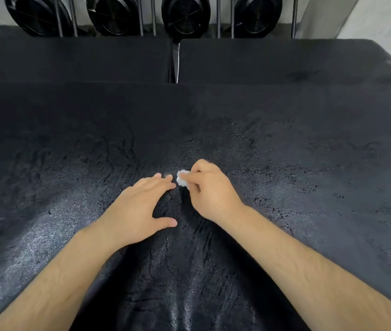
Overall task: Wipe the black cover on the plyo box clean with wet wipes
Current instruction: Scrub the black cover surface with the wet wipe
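Two hands are working on the black cover (285, 163). The right hand (211, 189) is pinching a balled-up wipe (182, 178), likely soft and light; the left hand (139, 206) is lying flat just beside it.

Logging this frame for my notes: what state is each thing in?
black cover: creased, shiny in patches.
wet wipe: bunched small, pinched between fingers.
left hand: flat on the black cover, fingers straight.
right hand: pinches the wet wipe.
weight plates: upright in a rack.
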Tool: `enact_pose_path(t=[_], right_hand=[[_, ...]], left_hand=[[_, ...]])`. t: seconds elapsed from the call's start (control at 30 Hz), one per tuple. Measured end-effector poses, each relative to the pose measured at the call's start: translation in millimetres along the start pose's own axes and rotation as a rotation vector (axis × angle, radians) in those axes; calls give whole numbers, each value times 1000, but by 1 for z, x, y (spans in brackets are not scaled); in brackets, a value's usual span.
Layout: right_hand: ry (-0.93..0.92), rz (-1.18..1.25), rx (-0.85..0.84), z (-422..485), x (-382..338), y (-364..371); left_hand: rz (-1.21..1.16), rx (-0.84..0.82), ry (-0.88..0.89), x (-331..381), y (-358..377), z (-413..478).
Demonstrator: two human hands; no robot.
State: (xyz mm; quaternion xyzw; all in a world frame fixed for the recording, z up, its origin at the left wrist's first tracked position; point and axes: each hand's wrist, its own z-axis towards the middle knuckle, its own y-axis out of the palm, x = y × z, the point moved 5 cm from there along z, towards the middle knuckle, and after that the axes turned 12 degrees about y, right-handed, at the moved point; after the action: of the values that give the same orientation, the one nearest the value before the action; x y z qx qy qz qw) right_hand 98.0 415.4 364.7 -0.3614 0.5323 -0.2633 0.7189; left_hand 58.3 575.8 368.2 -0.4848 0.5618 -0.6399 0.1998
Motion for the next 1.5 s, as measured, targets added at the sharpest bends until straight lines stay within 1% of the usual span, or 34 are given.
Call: enact_pose_path(t=[0.07, 0.1, 0.2, 0.27, 0.3, 0.37, 0.4, 0.43, 0.5, 0.53, 0.57, 0.6, 0.63, 0.7, 0.73, 0.77, 0.87, 0.9, 0.93, 1.03, 1.07, 1.1, 1.13, 1.2, 1.23, 1.27, 1.3, 1.37, 1.4, 1.47, 1.5], right_hand=[[-22, 31, -74, -9, -8, -1], [-8, 47, -81, -4, -5, -5], [106, 63, 12, 29, 18, -16], [149, 50, 39, 33, 21, -12], [121, 22, 32, 28, 15, -7], [18, 12, -52, 9, -1, 2], [-2, 29, -86, 7, -2, 0], [2, 33, -84, 16, 3, -4], [112, 30, -6, 48, 24, -14], [192, 35, 13, 59, 34, -16], [229, 18, 21, 63, 37, -13], [209, -10, 18, 61, 29, -7], [134, -46, 2, 53, 18, 1], [3, -25, -115, 31, -1, 10], [4, -33, -159, 34, 1, 6], [53, -54, -163, 47, 8, 1], [344, -79, -42, 95, 48, -18], [359, -77, -6, 97, 51, -17], [334, -79, -9, 91, 44, -12], [71, -45, -88, 48, 7, 10], [50, -21, -110, 44, 6, 10], [61, -25, -105, 54, 10, 7], [110, -37, -84, 70, 19, 3], [293, -22, -18, 100, 41, -3], [348, -14, 9, 107, 45, -4], [354, -10, 17, 106, 41, -2], [293, -29, 2, 99, 28, 4], [87, -42, -54, 70, 3, 14], [45, -7, -90, 59, 1, 14], [67, 6, -85, 71, 15, 1], [137, 0, -42, 85, 29, -5]], left_hand=[[19, 8, 18, -2, -9, 5], [31, 31, 26, -3, -16, 11], [74, 92, -1, -8, -29, 29], [107, 45, -31, -15, -22, 38], [92, 11, -46, -18, -16, 40], [55, -25, -60, -23, -9, 41], [57, -30, -60, -25, -8, 41], [66, -32, -60, -25, -9, 42], [70, -36, -61, -25, -11, 44], [64, -38, -67, -25, -12, 44], [60, -39, -75, -26, -12, 44], [59, -37, -81, -26, -11, 44], [62, -35, -83, -26, -11, 43], [69, -25, -79, -25, -11, 43], [70, -22, -75, -25, -11, 43], [69, -23, -73, -25, -12, 44], [57, -35, -67, -25, -13, 44], [51, -35, -67, -25, -13, 43], [47, -34, -67, -26, -12, 42], [43, -20, -59, -27, -12, 41], [43, -13, -56, -27, -13, 42], [39, -13, -59, -27, -13, 42], [35, -19, -64, -27, -14, 42], [29, -38, -69, -26, -15, 42], [33, -50, -67, -27, -17, 43], [42, -56, -60, -28, -21, 44], [49, -49, -51, -30, -26, 46], [68, 5, -31, -32, -38, 55], [87, 38, -25, -32, -43, 63], [113, 28, -57, -37, -46, 78], [112, -19, -95, -41, -43, 84]])
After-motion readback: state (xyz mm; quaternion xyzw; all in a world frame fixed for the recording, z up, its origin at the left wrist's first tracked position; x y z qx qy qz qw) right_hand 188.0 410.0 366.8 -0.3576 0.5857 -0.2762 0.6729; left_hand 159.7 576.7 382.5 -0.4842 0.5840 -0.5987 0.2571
